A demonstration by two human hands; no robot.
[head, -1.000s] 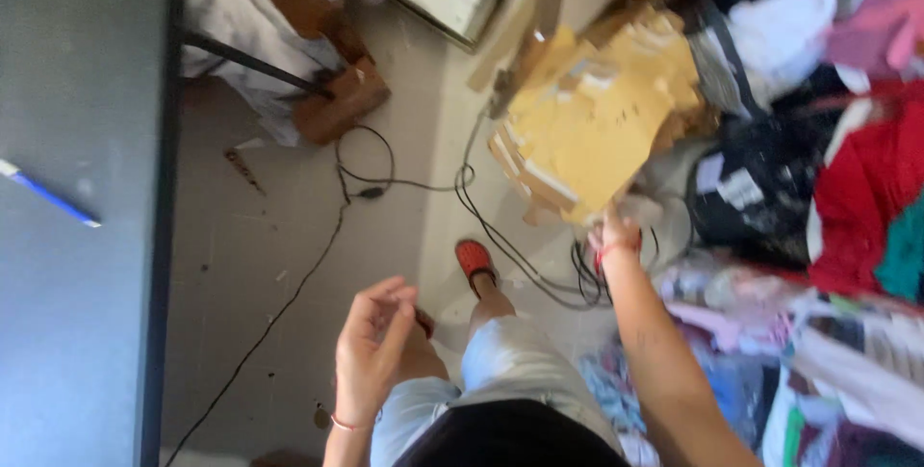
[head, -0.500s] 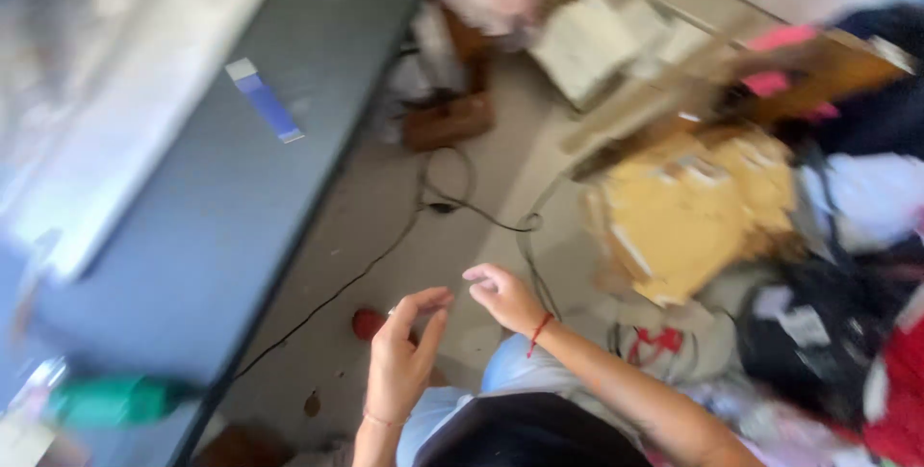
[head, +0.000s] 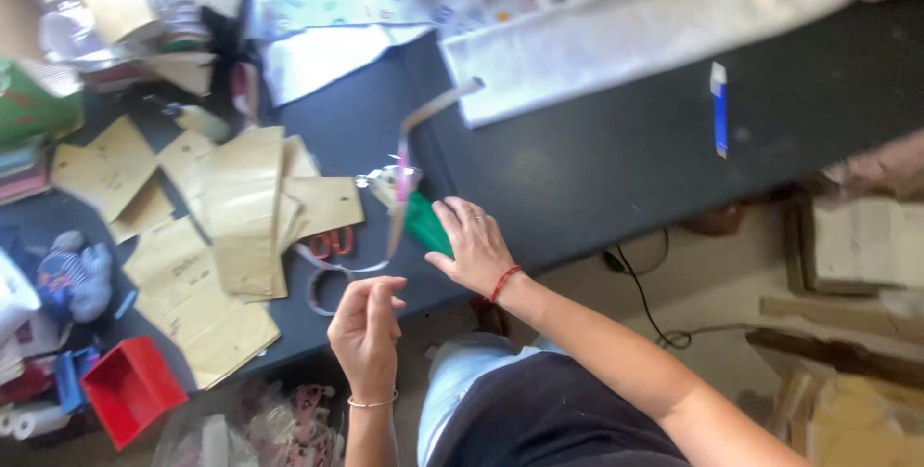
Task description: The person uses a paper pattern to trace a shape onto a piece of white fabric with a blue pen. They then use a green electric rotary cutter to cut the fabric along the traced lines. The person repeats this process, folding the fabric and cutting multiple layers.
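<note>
Green, seemingly crumpled item (head: 423, 221) under right hand (head: 474, 250).

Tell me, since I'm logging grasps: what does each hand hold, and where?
The right hand lies on a green object, covering its near end. The left hand pinches its fingertips together; whether it holds anything cannot be told.

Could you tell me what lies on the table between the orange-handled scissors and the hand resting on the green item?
In the head view, a loop of clear tape lies between the scissors and the right hand on the green item.
</note>
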